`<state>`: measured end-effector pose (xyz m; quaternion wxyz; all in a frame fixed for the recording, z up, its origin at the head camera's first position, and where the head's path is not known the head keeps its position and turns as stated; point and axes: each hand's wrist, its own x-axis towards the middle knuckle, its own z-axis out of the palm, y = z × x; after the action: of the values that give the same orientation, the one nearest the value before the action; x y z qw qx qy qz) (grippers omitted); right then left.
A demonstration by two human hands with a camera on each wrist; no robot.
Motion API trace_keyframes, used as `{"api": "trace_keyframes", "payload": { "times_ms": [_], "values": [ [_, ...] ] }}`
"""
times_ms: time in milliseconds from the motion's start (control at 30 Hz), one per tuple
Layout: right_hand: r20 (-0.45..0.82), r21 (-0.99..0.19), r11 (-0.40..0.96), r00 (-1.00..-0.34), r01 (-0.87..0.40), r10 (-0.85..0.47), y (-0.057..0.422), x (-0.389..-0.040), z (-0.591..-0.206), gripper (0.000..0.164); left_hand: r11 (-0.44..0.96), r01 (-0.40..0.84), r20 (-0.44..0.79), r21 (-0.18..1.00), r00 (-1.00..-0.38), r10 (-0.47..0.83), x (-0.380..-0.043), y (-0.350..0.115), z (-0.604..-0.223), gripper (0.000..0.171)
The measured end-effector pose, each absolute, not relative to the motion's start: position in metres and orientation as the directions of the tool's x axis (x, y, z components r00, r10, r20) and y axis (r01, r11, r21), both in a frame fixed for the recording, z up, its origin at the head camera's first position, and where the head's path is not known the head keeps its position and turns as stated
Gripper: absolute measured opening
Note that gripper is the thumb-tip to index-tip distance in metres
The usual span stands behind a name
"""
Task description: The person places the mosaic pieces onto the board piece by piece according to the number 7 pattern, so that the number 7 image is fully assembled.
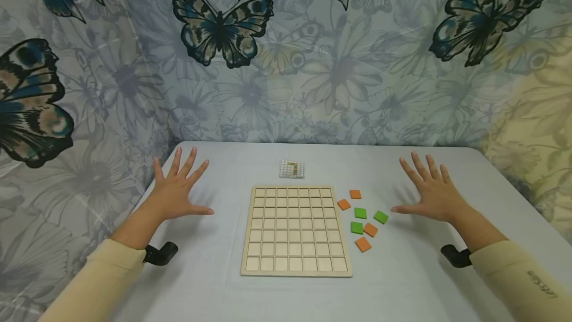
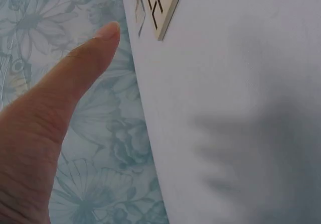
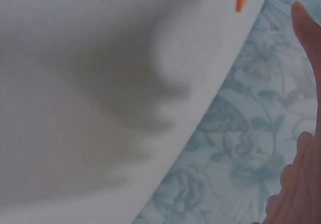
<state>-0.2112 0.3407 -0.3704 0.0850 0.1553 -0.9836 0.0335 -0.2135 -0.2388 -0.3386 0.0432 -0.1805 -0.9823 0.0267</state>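
My left hand [image 1: 175, 194] hovers over the table's left side, fingers straight and spread, holding nothing. Over on the right, my right hand [image 1: 434, 194] is likewise held up with spread fingers. Between them lies a square wooden grid board [image 1: 296, 235] with bare cells. Right of the board are several loose tiles, among them a green tile [image 1: 381, 217] nearest the right hand and an orange tile [image 1: 363, 244] at the front. Behind the board rests a small pattern card [image 1: 292, 169] with coloured squares. In the left wrist view, the thumb [image 2: 85, 63] and a corner of the board show.
A white table [image 1: 201, 292] carries everything, its back edge against a butterfly-patterned wall covering [image 1: 250, 93]. Each wrist wears a black camera mount, the left one [image 1: 162, 254] and the right one [image 1: 456, 256].
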Motion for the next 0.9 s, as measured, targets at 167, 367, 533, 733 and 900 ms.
{"api": "trace_keyframes", "payload": {
  "times_ms": [167, 367, 533, 733, 900],
  "values": [
    [0.124, -0.119, 0.941, -0.945, -0.318, -0.304, 0.323, -0.204, -0.371, 0.121, 0.897, 0.440, 0.072, 0.037, -0.897, 0.437, -0.219, -0.223, -0.347, 0.113],
    [0.069, -0.256, 0.909, -0.944, -0.330, -0.323, 0.298, -0.192, -0.372, 0.116, 0.831, 0.500, 0.019, 0.244, -0.859, 0.512, -0.223, -0.199, -0.360, 0.108],
    [0.037, -0.370, 0.870, -0.941, -0.325, -0.336, 0.282, -0.184, -0.374, 0.107, 0.776, 0.486, -0.004, 0.403, -0.846, 0.533, -0.224, -0.181, -0.372, 0.106],
    [0.008, -0.491, 0.813, -0.935, -0.313, -0.354, 0.264, -0.174, -0.375, 0.095, 0.720, 0.452, -0.036, 0.526, -0.835, 0.550, -0.229, -0.170, -0.393, 0.106],
    [-0.006, -0.528, 0.794, -0.934, -0.301, -0.358, 0.255, -0.167, -0.381, 0.088, 0.646, 0.396, -0.052, 0.653, -0.827, 0.560, -0.234, -0.166, -0.407, 0.100]
  ]
}}
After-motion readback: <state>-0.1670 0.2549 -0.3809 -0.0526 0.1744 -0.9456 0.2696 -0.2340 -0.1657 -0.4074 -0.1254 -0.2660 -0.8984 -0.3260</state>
